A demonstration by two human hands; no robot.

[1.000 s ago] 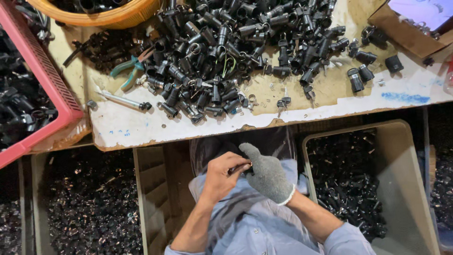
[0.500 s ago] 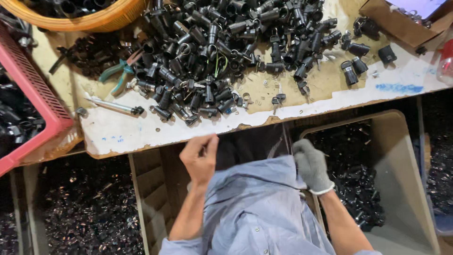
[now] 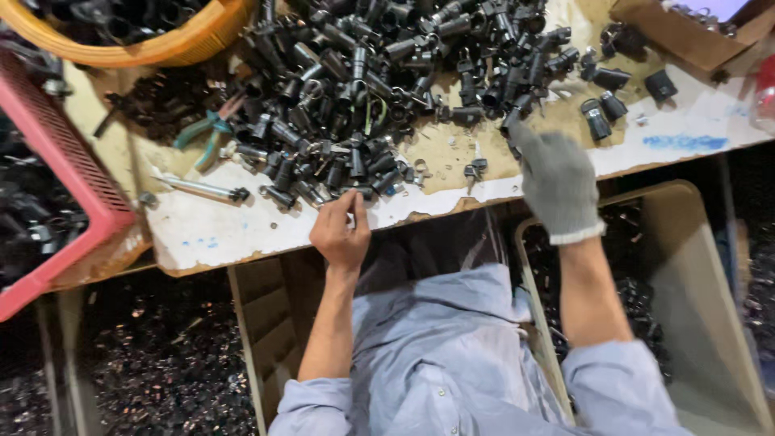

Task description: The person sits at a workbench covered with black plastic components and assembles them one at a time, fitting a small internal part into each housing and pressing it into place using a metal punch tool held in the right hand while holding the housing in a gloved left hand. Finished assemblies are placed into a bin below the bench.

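A heap of small black cylindrical parts (image 3: 379, 89) covers the worn white worktable (image 3: 242, 230). My bare left hand (image 3: 341, 232) is at the table's near edge, its fingers curled at the lowest parts of the heap; whether it grips one I cannot tell. My right hand (image 3: 557, 182), in a grey knit glove, reaches over the table edge to the right side of the heap, fingers pointing at the parts, nothing visibly held. A small loose part with a key (image 3: 475, 171) lies between the two hands.
An orange basket (image 3: 161, 44) and a red crate (image 3: 73, 178) stand at the left. Green-handled pliers (image 3: 202, 133) and a metal tool (image 3: 202, 190) lie left of the heap. A cardboard box (image 3: 686, 40) sits at the far right. Bins of black parts (image 3: 702, 266) stand below the table.
Both hands rose from my lap, where they had met over a small part, and separated. The left is now at the table edge, the right at the heap.
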